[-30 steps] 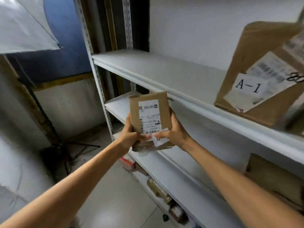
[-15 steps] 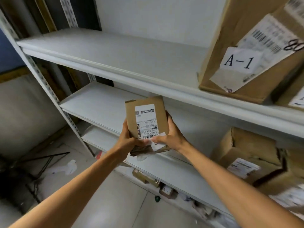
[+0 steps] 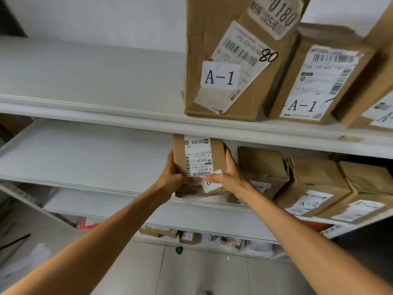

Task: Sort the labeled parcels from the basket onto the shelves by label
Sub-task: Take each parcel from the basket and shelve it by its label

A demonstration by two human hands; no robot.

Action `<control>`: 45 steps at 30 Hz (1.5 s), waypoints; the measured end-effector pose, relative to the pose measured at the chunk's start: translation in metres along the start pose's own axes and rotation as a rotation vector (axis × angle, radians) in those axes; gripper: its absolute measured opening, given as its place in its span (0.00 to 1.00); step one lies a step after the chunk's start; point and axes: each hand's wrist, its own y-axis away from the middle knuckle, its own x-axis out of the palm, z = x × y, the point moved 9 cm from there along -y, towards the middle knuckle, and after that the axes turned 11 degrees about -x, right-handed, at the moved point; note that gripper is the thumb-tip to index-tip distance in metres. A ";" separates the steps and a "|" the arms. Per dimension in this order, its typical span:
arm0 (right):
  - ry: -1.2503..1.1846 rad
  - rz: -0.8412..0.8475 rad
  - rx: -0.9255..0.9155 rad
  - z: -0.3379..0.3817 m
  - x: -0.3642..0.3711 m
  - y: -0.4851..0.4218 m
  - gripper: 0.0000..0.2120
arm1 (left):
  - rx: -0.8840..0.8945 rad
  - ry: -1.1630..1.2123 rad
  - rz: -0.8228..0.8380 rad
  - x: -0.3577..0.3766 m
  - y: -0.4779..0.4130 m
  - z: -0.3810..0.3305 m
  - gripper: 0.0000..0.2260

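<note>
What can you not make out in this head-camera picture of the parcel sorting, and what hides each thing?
1. Sort label on the held parcel: head view, the thumb of the right hand covers most of it.
2. Far-right box label, upper shelf: head view, cut by the frame edge after "A-".
3. Bottom-shelf parcels: head view, labels mostly too small and blurred.
4. Basket: outside the head view.

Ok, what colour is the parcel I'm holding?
The parcel is brown cardboard with a white label; head view.

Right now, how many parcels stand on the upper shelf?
3. A tall A-1 box, a second A-1 box right of it, and a third box cut by the right edge. More may be hidden beyond it.
</note>
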 end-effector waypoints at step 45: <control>0.434 -0.290 -0.313 0.023 -0.012 -0.005 0.41 | -0.077 0.148 -0.219 0.000 -0.033 0.011 0.39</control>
